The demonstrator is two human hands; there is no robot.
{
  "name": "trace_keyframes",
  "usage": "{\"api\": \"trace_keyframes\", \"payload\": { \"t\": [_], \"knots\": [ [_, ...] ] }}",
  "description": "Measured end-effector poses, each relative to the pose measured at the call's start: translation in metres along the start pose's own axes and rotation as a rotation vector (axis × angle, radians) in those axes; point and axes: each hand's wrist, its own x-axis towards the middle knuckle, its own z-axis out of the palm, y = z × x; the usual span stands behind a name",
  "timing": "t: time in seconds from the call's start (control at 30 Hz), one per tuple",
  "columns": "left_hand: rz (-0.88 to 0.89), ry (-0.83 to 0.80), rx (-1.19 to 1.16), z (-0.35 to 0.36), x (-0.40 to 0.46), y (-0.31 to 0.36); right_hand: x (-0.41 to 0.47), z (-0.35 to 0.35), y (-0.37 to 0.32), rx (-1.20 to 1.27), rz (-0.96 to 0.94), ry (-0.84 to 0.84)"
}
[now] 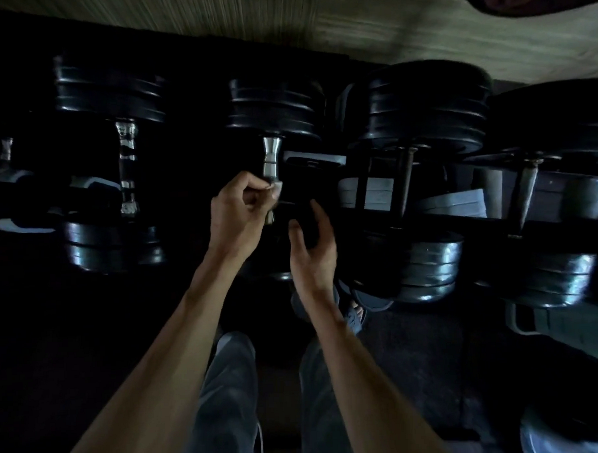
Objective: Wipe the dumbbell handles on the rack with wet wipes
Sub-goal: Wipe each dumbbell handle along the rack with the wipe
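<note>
Four black plate-loaded dumbbells were seen lying side by side on a dark metal rack [314, 158], their handles running away from the viewer; a fifth was only partly visible at the far left edge.

Item 1: black dumbbell with a polished chrome handle [127, 164], left of centre, untouched.

Item 2: central black dumbbell with a smooth silver steel handle [272, 157]. The near half of this handle was covered by the left hand [238, 213], whose fingers were curled and pinched a small, crumpled whitish wet wipe [276, 190] against the metal. The wipe was blurred and its outline could not be made out clearly.

Item 3: black dumbbell with a dull, dark handle [404, 182], right of centre, untouched.

Item 4: black dumbbell with a dark tapered handle [527, 191], far right, untouched.

The right hand [312, 246] was held just beside the left, close to the central handle, fingers relaxed and slightly spread, with nothing gripped and nothing visibly touched.

Grey trousers [229, 398] and a foot in an open sandal [356, 314] were recorded below the forearms, on a dark floor. A pale striped wall surface [351, 24] was noted behind the rack.
</note>
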Motion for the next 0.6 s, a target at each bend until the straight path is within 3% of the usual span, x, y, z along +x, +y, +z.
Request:
{"api": "trace_keyframes", "payload": {
  "t": [0.1,0.17,0.37,0.6],
  "knots": [
    [-0.035,-0.163,-0.031,0.010,-0.021,0.013,0.000,-0.039,-0.014,0.083,-0.079,-0.181],
    [-0.043,-0.198,-0.087,0.019,-0.033,0.023,0.002,-0.061,-0.022,0.121,-0.078,-0.209],
    [-0.073,-0.271,-0.204,0.049,-0.054,0.051,0.002,-0.116,-0.038,0.347,0.114,-0.245],
    [-0.039,-0.122,-0.232,0.085,-0.079,0.071,0.001,-0.157,-0.052,0.089,0.061,-0.124]
  ]
}}
